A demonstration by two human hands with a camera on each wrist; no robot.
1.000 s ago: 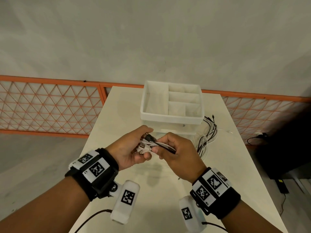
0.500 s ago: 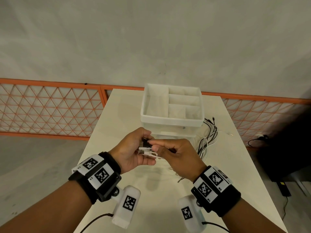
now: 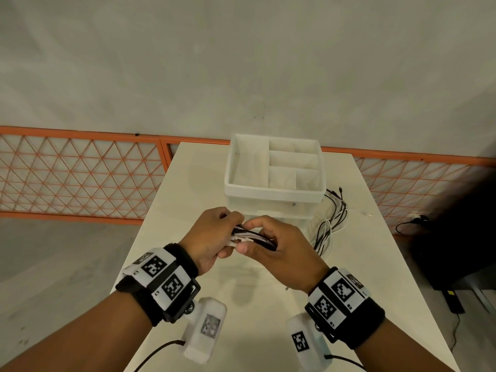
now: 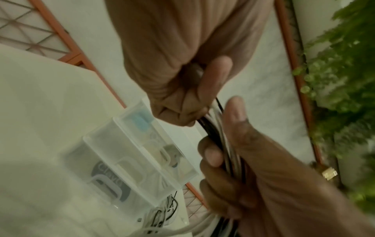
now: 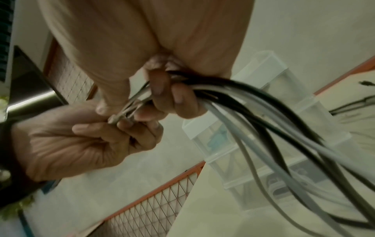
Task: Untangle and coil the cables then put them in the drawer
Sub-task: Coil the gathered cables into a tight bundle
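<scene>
1. The cables [image 3: 252, 237] pass out of sight inside the left hand [image 3: 212, 237] and right hand [image 3: 279, 248]; how many there are cannot be told.
2. In the right wrist view the cables run off the right and bottom edges, smeared by blur.
3. The label on the drawer unit [image 4: 113, 184] is blurred and unreadable.
</scene>
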